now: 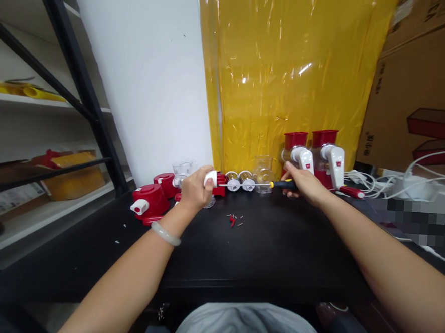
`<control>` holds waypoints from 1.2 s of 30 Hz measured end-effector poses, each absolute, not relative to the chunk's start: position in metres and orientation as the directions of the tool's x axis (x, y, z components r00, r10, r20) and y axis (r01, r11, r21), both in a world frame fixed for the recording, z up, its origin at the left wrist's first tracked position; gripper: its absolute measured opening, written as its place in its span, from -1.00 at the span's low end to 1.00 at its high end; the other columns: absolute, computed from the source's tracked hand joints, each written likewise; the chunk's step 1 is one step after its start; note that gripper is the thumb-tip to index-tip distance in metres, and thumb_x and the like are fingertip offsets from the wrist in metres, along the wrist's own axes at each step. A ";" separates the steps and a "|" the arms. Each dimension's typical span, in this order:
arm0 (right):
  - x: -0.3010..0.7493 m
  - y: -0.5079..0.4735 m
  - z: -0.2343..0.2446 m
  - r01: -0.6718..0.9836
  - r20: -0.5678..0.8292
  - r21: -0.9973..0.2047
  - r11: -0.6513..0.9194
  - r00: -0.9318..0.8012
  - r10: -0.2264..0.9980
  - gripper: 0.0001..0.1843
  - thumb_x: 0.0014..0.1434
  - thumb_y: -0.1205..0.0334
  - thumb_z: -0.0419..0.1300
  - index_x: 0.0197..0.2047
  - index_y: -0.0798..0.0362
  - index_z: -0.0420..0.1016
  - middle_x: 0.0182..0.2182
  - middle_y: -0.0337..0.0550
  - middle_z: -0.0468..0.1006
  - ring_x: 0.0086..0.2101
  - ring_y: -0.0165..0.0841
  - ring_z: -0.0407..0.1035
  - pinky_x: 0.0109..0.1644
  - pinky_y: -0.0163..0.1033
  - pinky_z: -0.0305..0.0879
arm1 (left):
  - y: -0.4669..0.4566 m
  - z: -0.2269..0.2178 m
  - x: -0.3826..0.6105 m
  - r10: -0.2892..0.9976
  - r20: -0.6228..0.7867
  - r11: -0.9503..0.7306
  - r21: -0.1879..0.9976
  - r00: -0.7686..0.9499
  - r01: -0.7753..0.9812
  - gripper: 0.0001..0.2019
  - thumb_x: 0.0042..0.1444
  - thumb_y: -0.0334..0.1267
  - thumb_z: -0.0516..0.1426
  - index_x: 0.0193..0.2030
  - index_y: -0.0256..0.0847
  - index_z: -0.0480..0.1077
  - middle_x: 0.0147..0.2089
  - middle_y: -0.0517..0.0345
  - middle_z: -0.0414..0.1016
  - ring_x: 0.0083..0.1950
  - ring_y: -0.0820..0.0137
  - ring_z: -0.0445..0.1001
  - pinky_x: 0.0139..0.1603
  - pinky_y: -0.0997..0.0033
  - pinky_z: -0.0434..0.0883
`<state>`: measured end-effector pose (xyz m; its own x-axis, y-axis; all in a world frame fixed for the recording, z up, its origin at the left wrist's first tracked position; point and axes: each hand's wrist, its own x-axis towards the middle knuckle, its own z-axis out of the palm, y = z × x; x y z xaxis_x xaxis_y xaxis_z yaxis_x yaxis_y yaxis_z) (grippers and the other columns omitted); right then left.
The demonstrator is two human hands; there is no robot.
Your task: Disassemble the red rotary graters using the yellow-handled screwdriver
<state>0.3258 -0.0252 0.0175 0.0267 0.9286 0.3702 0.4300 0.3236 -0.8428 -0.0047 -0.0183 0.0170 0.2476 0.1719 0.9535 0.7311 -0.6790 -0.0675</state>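
Note:
My left hand is wrapped round a small white plastic part, with red plastic showing just beyond it. Its full shape is hidden by my fingers. In my right hand is a screwdriver with a black and yellow handle. The long metal shaft lies level across the gap between my hands, its tip at the white part. Below the shaft, several small screws and little red pieces lie on the black table. Two metal grater drums stand behind the shaft, beside a clear plastic part.
Two red and white rotary graters stand at the back right, near tangled white cables. Red grater bases sit at the left. A yellow plastic curtain, a cardboard box and a black-framed shelf border the table.

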 end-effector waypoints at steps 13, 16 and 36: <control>0.316 -0.078 0.033 0.884 0.987 0.037 0.467 -0.104 0.119 -0.58 0.28 0.17 -0.03 -0.60 0.02 0.34 -0.64 -0.16 0.39 -0.56 -0.36 0.30 -0.42 -0.22 0.13 | -0.002 0.011 -0.011 -0.059 0.997 -0.784 -0.080 0.055 0.615 -0.59 0.36 0.01 -0.17 -0.07 -0.21 0.35 -0.36 0.12 0.47 -0.41 0.36 0.44 -0.35 0.31 0.38; 0.322 -0.085 0.029 0.874 0.967 0.251 0.415 -0.248 -0.063 -0.68 0.25 0.17 0.05 -0.51 0.01 0.43 -0.60 -0.17 0.44 -0.54 -0.36 0.33 -0.41 -0.20 0.16 | 0.000 0.008 -0.011 0.024 0.998 -0.829 -0.008 0.050 0.559 -0.58 0.36 0.04 -0.18 -0.07 -0.20 0.34 -0.37 0.14 0.45 -0.42 0.37 0.44 -0.37 0.32 0.38; 0.310 -0.060 0.035 0.435 0.827 -0.552 0.711 0.179 0.532 -0.49 0.35 -0.19 -0.15 -0.28 -0.03 0.43 -0.54 -0.17 0.48 -0.51 -0.29 0.43 -0.40 -0.17 0.33 | -0.001 0.020 -0.007 -0.146 0.989 -0.904 -0.144 0.026 0.403 -0.53 0.35 0.19 -0.22 -0.05 -0.12 0.26 -0.38 0.18 0.45 -0.44 0.38 0.49 -0.32 0.25 0.44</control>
<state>0.3098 -0.0599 0.0346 0.1794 0.5323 0.8273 0.4349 0.7114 -0.5520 -0.0065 -0.0013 0.0203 0.0264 -0.1462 0.9889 0.4034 -0.9036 -0.1444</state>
